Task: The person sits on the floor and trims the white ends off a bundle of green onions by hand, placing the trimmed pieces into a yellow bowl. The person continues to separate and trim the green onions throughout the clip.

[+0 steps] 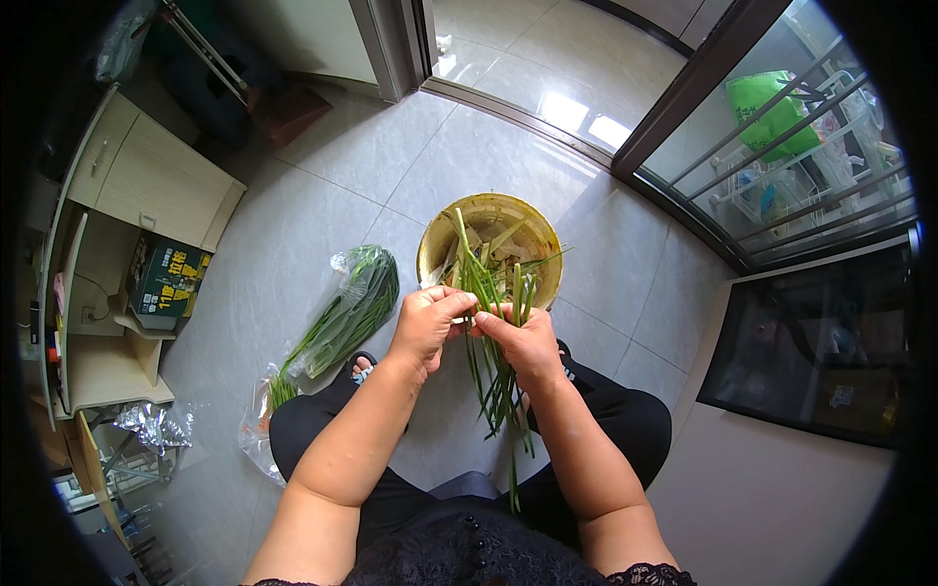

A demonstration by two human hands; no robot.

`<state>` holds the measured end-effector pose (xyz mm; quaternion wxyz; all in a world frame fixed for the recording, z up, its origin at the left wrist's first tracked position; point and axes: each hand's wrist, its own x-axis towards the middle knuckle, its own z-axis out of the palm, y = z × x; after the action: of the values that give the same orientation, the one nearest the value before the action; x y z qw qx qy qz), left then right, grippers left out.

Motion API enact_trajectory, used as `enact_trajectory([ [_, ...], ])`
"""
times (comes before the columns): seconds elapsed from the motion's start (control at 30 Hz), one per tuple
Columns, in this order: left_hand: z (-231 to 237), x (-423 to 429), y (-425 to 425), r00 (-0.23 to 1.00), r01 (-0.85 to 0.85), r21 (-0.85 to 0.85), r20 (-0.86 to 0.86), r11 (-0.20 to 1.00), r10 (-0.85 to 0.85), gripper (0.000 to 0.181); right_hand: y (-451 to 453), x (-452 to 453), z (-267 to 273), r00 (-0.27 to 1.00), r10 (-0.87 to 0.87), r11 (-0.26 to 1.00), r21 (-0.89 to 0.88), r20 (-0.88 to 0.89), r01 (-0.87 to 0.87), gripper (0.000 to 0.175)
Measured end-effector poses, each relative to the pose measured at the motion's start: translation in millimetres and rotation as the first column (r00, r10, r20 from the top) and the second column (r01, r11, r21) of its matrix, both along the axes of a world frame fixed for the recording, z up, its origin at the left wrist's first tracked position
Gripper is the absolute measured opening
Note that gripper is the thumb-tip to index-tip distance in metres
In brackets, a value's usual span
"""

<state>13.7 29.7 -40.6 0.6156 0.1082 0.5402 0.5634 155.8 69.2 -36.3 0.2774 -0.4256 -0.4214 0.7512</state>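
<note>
A bunch of long green garlic chives (498, 373) is gripped in my right hand (524, 340). Its pale stem ends point up over a round yellow bin (551, 227), and the leaf tips hang down between my legs. Close beside it, my left hand (430, 326) pinches stalks of the chives between thumb and fingers, the two thumbs nearly meeting. Inside the bin lie scraps (506, 245) of plant matter and other waste. On the floor to the left, more chives (352, 308) lie in a clear plastic bag (385, 264).
Grey floor tiles (330, 198) surround the bin. At left stands a wooden cabinet (157, 183) with a dark green printed box (168, 278). A red dustpan (289, 117) is at the back left. A framed glass door (762, 146) and a dark glass-fronted panel (806, 344) are on the right.
</note>
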Motion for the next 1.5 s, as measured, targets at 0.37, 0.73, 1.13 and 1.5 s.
enact_trajectory([
  [0.37, -6.1, -10.2, 12.1, 0.998, -0.055, -0.049, 0.004, 0.997, 0.056, 0.012, 6.1, 5.8, -0.5, 0.992, -0.124, 0.956, -0.27, -0.015, 0.115, 0.014],
  [0.73, -11.0, 7.7, 21.5, 1.0, -0.008, 0.078, -0.002, 0.997, 0.008, 0.017, 11.8, 9.5, -8.0, 0.996, -0.056, 0.957, -0.287, -0.066, 0.035, 0.014],
  [1.13, -9.2, -2.2, 15.9, 0.974, 0.004, 0.152, -0.225, 0.988, 0.031, 0.025, 7.9, 7.2, -3.7, 1.0, -0.011, 0.976, -0.217, -0.025, 0.006, 0.016],
  [1.5, -1.6, -9.9, 16.2, 0.988, 0.017, 0.145, -0.155, 0.989, 0.006, 0.025, 10.0, 7.5, 3.2, 0.995, -0.033, 0.97, -0.242, -0.097, 0.009, 0.015],
])
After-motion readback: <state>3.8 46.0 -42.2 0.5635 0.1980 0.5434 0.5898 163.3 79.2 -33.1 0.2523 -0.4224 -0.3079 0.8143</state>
